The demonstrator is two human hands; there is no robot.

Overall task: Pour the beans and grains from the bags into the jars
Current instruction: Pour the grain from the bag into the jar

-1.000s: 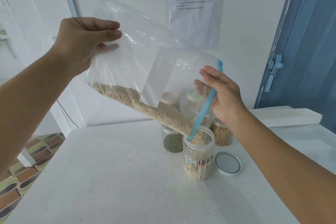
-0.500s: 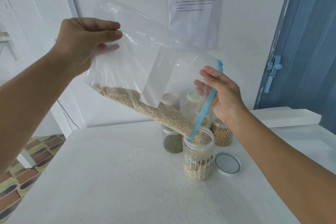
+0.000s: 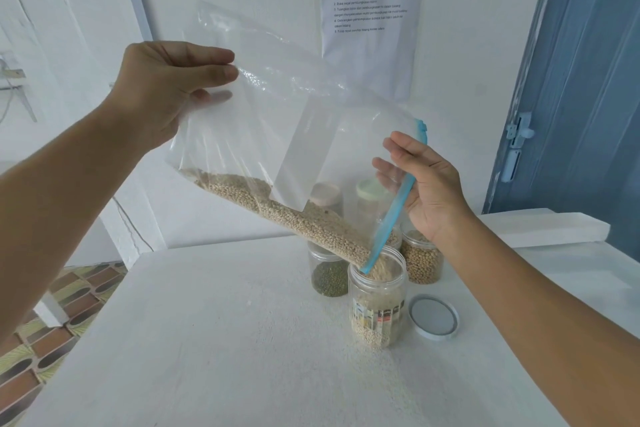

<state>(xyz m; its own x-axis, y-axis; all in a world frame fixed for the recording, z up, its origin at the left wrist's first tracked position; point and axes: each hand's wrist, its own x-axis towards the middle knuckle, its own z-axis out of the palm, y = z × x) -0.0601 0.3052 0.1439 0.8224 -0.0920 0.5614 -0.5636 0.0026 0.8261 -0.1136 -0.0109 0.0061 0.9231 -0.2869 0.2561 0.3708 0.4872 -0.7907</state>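
A clear zip bag [image 3: 311,121] with a blue zip strip hangs tilted over the table, pale grains [image 3: 294,218] sliding along its lower edge. My left hand [image 3: 162,90] pinches the raised bottom corner of the bag. My right hand [image 3: 429,191] holds the zip edge, fingers partly seen through the plastic. The bag's lowest corner dips into an open clear jar [image 3: 377,305] with a label, and grains lie in its bottom. Its white lid [image 3: 433,317] lies flat just right of it.
Behind the open jar stand a jar of green beans [image 3: 327,274] and a jar of tan beans [image 3: 422,260]. The white table [image 3: 207,340] ends at the left over a tiled floor. A white slab [image 3: 540,225] and blue door [image 3: 581,80] are at right.
Both hands and the bag have hardly moved. Grains keep running down the bag's lower edge into the open jar.
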